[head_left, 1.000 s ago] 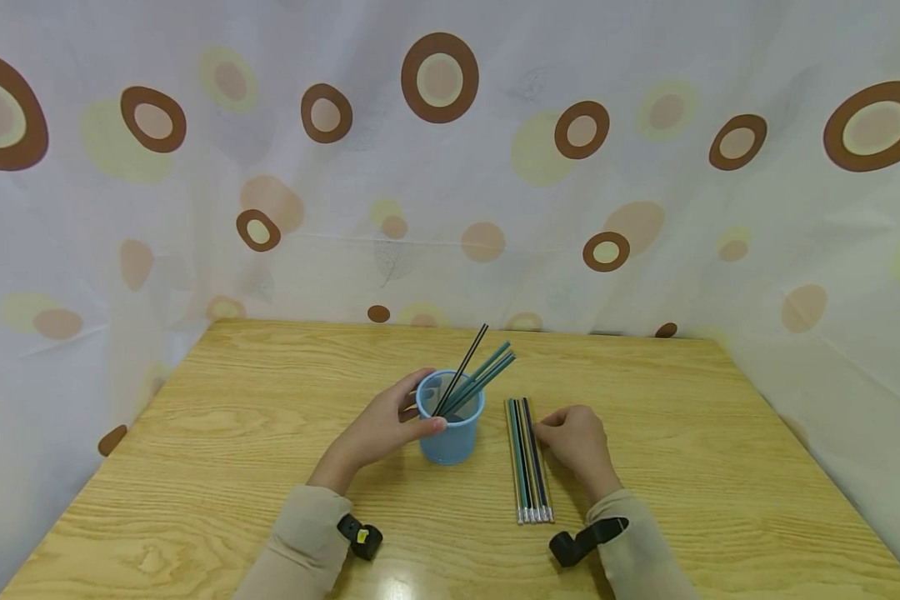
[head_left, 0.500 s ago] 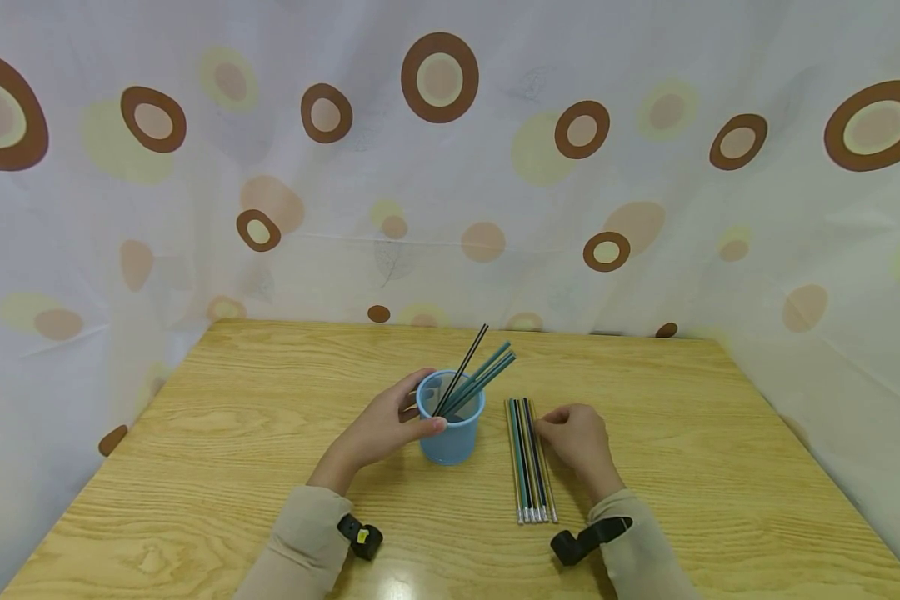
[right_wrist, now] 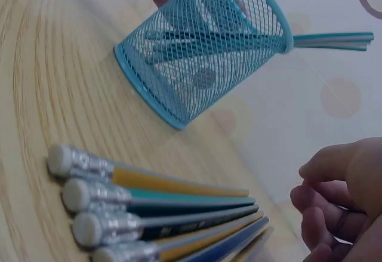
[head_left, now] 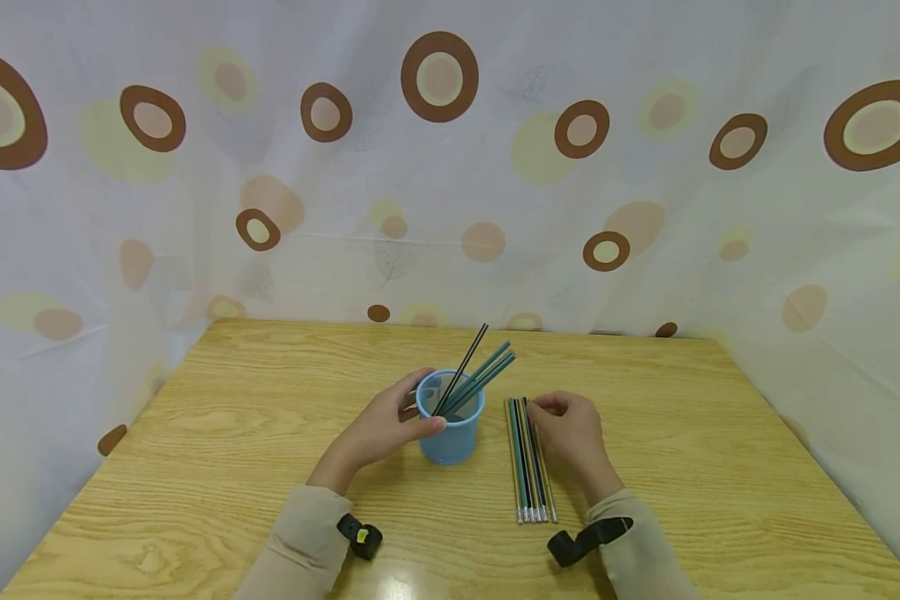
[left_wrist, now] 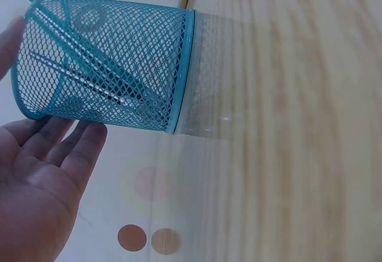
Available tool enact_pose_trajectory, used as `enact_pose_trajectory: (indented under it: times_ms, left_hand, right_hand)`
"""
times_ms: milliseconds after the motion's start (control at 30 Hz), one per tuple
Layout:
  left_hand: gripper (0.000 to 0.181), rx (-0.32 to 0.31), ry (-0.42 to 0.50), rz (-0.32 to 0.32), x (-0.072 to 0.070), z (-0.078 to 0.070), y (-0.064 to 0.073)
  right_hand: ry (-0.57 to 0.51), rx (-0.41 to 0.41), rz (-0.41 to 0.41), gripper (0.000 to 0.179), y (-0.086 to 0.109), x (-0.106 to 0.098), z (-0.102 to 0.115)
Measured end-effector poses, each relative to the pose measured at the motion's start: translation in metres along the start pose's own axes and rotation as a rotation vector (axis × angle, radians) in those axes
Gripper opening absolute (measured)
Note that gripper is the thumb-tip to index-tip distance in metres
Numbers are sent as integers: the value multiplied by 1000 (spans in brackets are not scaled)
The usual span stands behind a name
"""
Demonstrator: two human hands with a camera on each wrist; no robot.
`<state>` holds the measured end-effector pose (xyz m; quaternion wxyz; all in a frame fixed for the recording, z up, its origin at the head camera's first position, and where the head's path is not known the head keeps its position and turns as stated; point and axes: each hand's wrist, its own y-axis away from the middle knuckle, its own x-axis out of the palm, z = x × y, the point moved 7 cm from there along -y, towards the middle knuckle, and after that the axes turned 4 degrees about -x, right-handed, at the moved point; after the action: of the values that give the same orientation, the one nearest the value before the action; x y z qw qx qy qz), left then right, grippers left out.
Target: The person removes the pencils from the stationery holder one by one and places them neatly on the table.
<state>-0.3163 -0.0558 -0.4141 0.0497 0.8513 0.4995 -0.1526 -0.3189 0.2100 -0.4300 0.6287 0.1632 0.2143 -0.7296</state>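
In the head view my left hand [head_left: 378, 429] holds a blue mesh pencil cup [head_left: 448, 442], thumb near the rim and fingers round its far side. The cup [left_wrist: 113, 65] stands upright on the table, with several dark and green pencils [head_left: 480, 379] leaning out of it to the right. A row of several pencils [right_wrist: 179, 181], in yellow, green, black and navy, lies to the cup's right, erasers towards me. Over the far end of that row, my right hand [head_left: 573, 433] has curled fingers, thumb and index tips together. In the right wrist view nothing shows between the fingertips [right_wrist: 307, 172].
The wooden table [head_left: 217, 417] reaches back to a patterned curtain [head_left: 450, 183], which also hangs along both sides. Black cameras are strapped at both wrists, the left one [head_left: 362, 537] and the right one [head_left: 585, 540].
The rightmost yellow pencil's eraser end shifted slightly right of the row. My right hand then moved a little up and left along the pencils. My left hand and the cup stayed still.
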Motion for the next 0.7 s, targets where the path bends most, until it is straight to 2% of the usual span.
enact_pose_trajectory:
  times_ms: [133, 400, 700]
  left_hand:
    - [82, -4, 2, 0, 0, 0, 0]
    - [82, -18, 6, 1, 0, 0, 0]
    - [83, -19, 7, 4, 1, 2, -1]
  right_hand:
    - [-60, -37, -4, 20, 0, 2, 10]
    - [-151, -50, 12, 22, 6, 8, 25]
    - [-200, -106, 36, 24, 14, 19, 42]
